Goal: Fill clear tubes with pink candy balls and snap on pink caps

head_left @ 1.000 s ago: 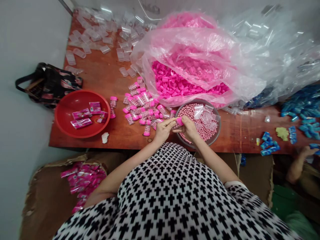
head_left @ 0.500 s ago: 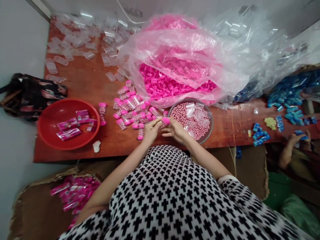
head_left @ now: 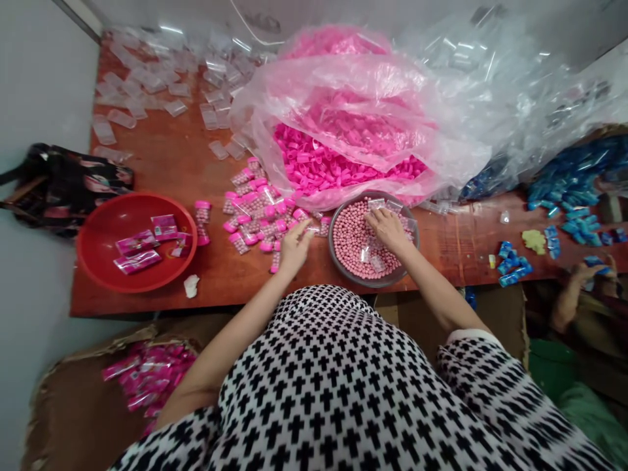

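Observation:
My right hand (head_left: 387, 229) is in the grey bowl (head_left: 334, 261), its fingers stretched out over pink beads (head_left: 349, 234) and touching the clear plastic containers among them. One clear container (head_left: 376, 204) lies just beyond the fingertips. My left hand (head_left: 295, 247) hovers at the near right edge of a pile of small bead-filled bottles with pink caps (head_left: 260, 209), its fingers slightly apart and nothing visible between them. Another filled bottle (head_left: 324, 226) lies between that hand and the bowl.
A big clear bag (head_left: 392, 85) of pink caps (head_left: 324, 157) stands behind the bowl. Empty clear containers (head_left: 147, 82) lie at the back left. A red bowl (head_left: 91, 265) holds pink packets (head_left: 137, 252). On the right, another person's hands (head_left: 572, 288) are near blue packets (head_left: 513, 265).
My hands have parted. The pink-capped bottle they held together is no longer in them. My right hand moved right into the bowl of beads; my left drew slightly left.

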### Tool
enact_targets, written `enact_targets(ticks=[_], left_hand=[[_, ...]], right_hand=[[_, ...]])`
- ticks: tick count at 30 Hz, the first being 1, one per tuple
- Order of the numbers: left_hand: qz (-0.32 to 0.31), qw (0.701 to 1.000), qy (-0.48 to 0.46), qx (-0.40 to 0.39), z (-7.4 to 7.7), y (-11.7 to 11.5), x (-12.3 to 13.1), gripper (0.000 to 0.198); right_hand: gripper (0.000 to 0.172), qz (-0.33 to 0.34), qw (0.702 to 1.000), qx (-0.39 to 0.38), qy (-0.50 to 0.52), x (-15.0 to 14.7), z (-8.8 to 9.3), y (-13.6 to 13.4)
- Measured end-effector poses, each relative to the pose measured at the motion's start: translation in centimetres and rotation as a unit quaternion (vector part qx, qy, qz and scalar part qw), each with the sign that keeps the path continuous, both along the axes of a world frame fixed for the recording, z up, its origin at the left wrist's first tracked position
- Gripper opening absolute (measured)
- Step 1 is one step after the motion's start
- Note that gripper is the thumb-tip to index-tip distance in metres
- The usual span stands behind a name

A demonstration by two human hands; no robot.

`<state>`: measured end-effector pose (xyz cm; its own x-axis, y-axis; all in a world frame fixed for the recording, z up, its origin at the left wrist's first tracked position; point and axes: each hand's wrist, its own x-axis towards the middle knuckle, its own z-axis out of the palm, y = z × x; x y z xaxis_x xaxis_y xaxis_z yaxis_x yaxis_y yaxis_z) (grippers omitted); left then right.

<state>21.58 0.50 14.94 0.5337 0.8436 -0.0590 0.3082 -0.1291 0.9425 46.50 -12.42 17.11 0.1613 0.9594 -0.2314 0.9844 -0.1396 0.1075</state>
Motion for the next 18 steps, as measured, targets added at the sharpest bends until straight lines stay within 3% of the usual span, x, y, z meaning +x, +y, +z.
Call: enact_targets(ticks=[3, 6, 11, 15, 18], left_hand=[[-0.081, 0.996, -0.003, -0.023, 0.4, -2.3, 2.0, 0.033], [-0.137, 0.99, 0.005, -0.023, 0.7, -3.1, 3.1, 0.031], [-0.153, 0.987, 0.008, -0.041, 0.7, -2.7, 3.5, 0.03], [-0.146, 0.988, 0.008, -0.059, 0.6, -2.3, 3.1, 0.029], [-0.159, 0.984, 0.01, -0.074, 0.6, -2.0, 2.5, 0.028]], right_hand=[[0.032, -0.008, 0.999, -0.037, -0.021, 0.8, -0.1, 0.2], [0.03, -0.034, 0.997, -0.074, 0.004, 1.4, 0.0, -0.4], [0.027, -0.142, 0.98, -0.02, 0.134, -0.8, 0.0, -1.8], [0.021, -0.276, 0.928, -0.007, 0.252, -4.8, -2.7, -0.5], [0.016, -0.311, 0.905, 0.019, 0.29, -6.5, -5.1, 0.9]])
